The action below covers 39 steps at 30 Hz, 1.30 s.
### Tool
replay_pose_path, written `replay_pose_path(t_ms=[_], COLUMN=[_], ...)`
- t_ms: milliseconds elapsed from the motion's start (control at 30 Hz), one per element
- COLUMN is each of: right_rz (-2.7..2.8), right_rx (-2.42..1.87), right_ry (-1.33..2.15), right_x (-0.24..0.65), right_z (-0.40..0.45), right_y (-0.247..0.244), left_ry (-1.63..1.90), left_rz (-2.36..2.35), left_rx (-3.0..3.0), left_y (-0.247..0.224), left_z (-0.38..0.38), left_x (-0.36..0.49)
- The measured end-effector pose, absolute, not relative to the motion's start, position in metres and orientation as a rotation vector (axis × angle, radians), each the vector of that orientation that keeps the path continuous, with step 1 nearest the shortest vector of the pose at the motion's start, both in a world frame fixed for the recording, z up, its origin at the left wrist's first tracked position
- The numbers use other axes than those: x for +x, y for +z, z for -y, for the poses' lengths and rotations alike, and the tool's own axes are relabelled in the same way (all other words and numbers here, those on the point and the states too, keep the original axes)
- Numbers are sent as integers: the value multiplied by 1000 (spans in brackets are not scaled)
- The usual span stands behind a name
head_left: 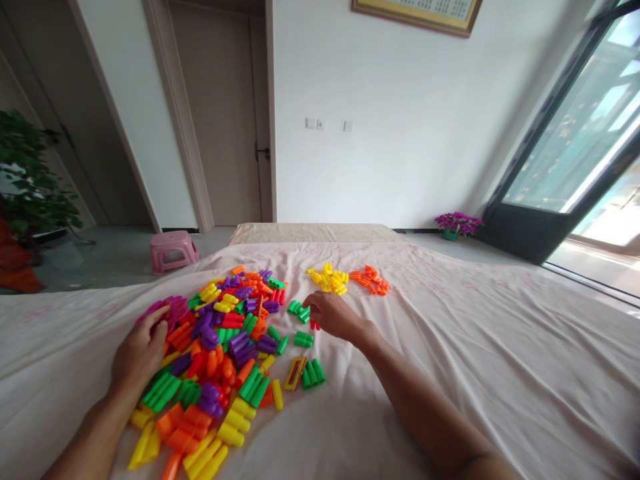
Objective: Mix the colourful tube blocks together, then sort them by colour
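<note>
A large heap of plastic toy pieces (215, 337) in green, yellow, orange, purple and red lies on the cloth. At its left edge, my left hand (140, 350) is closed with thumb and fingers on a magenta plastic piece (175, 312). Right of the heap, my right hand (333, 315) is low over the cloth with its fingers bent down. Its fingertips are beside green pieces (299, 311), and a red piece (315, 325) shows partly under the hand. What those fingers hold, if anything, is hidden. Another green piece (303, 339) lies just nearer to me.
Beyond my right hand are a yellow group (330, 279) and an orange group (370, 280) of pieces. A yellow-and-red piece (295, 373) lies beside a green one (314, 374) at the front. The pale cloth (450, 347) is wrinkled. A pink stool (173, 252) stands on the floor.
</note>
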State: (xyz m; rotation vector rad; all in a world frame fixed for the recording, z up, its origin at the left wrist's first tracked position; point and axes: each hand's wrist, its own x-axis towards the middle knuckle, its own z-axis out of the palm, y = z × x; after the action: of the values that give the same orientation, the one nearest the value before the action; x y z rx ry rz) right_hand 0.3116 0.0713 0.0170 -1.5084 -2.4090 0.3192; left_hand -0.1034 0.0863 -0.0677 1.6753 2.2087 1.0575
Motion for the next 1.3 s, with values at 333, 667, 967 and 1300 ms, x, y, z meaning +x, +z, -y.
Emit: replay_pose_path(t_ms=[333, 667, 967, 1300], right_rz=[2490, 2856, 3014, 3060], right_rx=[-1525, -1353, -1199, -1095], right_ry=[352, 693, 563, 348], right_x=[312, 301, 292, 289], right_z=[-64, -55, -42, -37], right_y=[29, 20, 17, 7], left_ry=[1063, 1029, 1057, 1062], left_rz=[-2227, -2238, -2240, -2228], left_rx=[1690, 1664, 1708, 1692], left_y=[-69, -66, -70, -69], left_z=[-85, -86, -88, -87], left_x=[-104, -102, -106, -104])
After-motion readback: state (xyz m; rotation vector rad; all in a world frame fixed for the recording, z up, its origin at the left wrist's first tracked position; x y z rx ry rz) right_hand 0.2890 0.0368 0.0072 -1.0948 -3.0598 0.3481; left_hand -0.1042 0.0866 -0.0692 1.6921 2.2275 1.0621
